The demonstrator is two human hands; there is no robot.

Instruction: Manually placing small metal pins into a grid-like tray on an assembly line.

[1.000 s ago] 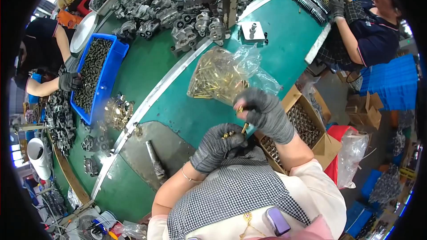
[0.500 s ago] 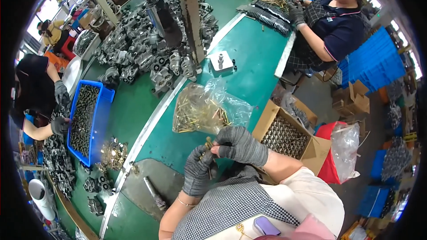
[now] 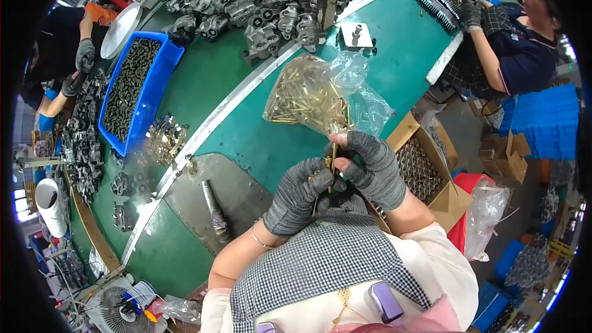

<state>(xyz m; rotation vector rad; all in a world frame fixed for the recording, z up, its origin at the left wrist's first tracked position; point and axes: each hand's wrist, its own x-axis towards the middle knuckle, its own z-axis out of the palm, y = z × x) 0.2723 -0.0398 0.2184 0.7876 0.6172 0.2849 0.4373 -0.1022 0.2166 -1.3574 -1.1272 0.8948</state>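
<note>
In front of my chest both hands, in grey knit gloves with bare fingertips, meet around a thin brass-coloured pin (image 3: 333, 155). My left hand (image 3: 295, 196) is closed on its lower part, along with a small brass-coloured piece that is mostly hidden. My right hand (image 3: 376, 169) pinches the upper part of the pin between thumb and finger. Just beyond the hands, a clear plastic bag (image 3: 302, 89) full of similar brass-coloured pins lies on the green table (image 3: 240, 148).
A metal rod-shaped tool (image 3: 214, 209) lies left of me on a grey mat. Beyond the metal strip stand a blue bin (image 3: 166, 68) of small dark parts and piled metal castings (image 3: 228, 0). A cardboard box (image 3: 453, 203) is at my right. Co-workers sit at both sides.
My view has shifted, so the table appears further up and left things show more. The pin now stands upright between my hands, with my right fingers higher on it.
</note>
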